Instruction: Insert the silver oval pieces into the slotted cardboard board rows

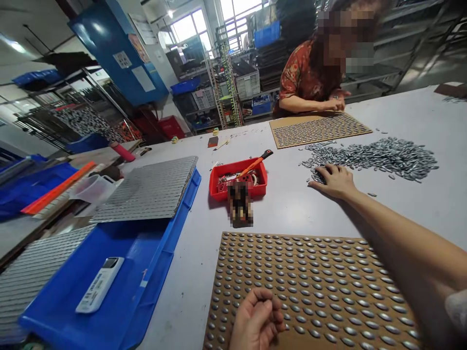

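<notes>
My right hand [333, 182] reaches out to the near left end of a loose pile of small silver spindle-shaped metal pieces [394, 158]. Its fingers are spread, with the thumb apart, and some pieces lie under and beside the fingertips. Close to me lies a brown board [277, 236] covered with rows of the same pieces. Above this board's near left part is my left hand [257, 318], palm partly up and fingers curled in. Whatever the curled fingers may hold is hidden. A bare strip of board shows by the left hand.
A red tray [213, 189] with an orange-handled tool [255, 164] stands mid-table. On the left, a blue bin [127, 272] holds a white device [100, 284], with a grey ridged panel [146, 187] across its far end. A co-worker [310, 78] leans over another studded board [279, 138].
</notes>
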The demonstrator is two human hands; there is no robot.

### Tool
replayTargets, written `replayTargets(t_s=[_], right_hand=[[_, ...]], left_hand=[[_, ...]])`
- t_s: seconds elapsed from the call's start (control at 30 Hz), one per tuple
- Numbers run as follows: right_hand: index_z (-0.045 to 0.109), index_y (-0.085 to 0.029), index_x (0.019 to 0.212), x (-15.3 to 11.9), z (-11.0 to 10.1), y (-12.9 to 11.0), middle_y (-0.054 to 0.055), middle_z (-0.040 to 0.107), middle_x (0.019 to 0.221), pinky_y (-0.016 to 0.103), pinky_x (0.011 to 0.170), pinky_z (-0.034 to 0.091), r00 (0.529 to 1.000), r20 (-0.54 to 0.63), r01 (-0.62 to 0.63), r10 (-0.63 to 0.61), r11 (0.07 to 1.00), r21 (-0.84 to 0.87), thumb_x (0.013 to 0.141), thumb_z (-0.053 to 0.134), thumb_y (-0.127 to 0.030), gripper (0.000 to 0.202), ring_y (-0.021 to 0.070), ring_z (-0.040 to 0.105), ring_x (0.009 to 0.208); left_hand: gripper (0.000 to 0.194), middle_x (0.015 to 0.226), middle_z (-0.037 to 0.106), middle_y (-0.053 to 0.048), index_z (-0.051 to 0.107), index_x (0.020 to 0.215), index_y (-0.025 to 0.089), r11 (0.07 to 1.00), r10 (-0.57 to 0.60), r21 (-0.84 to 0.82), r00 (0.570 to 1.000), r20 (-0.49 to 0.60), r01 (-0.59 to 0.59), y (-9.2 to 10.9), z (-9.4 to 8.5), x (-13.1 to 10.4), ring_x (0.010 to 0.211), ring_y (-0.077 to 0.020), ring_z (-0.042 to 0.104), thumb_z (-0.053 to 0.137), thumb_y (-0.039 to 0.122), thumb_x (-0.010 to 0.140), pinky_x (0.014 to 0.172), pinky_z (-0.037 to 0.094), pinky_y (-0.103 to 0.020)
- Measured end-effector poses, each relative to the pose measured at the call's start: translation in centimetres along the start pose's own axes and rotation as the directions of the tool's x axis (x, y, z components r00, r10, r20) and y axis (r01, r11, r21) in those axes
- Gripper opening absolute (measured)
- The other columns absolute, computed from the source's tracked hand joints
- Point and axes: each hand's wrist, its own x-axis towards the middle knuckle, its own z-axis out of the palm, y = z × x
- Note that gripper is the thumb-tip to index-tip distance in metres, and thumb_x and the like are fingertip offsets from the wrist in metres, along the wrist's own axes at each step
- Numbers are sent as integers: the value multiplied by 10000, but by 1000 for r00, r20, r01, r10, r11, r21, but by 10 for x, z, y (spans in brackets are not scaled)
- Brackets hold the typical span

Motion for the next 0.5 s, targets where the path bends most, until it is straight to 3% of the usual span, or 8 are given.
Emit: replayTargets(t_s=[0.1,0.23,0.37,0.5], right_hand=[[596,-226,1188,-1,-9,-19,176,507,1221,528,857,379,999,9,-39,40,998,-49,830,361,-711,647,398,428,1089],[609,-128,1103,2,-20,-26,244,547,1127,482,762,413,993,108,-57,57,998,-5,885,331,-642,623,404,482,1028],[634,-105,919,10,-36,-29,237,622,983,445,763,385,984,180,-11,-5,997,83,858,524,-547,459,349,563,923],[616,-100,736,24,-55,-30,225,640,849,462,764,331,983,162,-120,86,969,215,819,638,-480,390,327,583,903]], left_hand=[[326,748,661,-53,630,785,155,999,38,-12,999,-1,-39,-2,-3,-6,614,-130,583,828,315,582,622,452,-279],[331,762,662,-54,625,796,153,998,49,-43,998,-38,-50,-3,-11,-13,628,-128,579,822,318,586,640,452,-283],[325,766,658,-53,621,804,149,997,50,-63,998,-41,-53,-1,-19,-17,637,-128,569,807,316,597,649,441,-286],[319,770,658,-54,615,833,148,997,41,-68,999,-30,-43,2,-21,-18,657,-135,568,783,314,619,667,437,-295]])
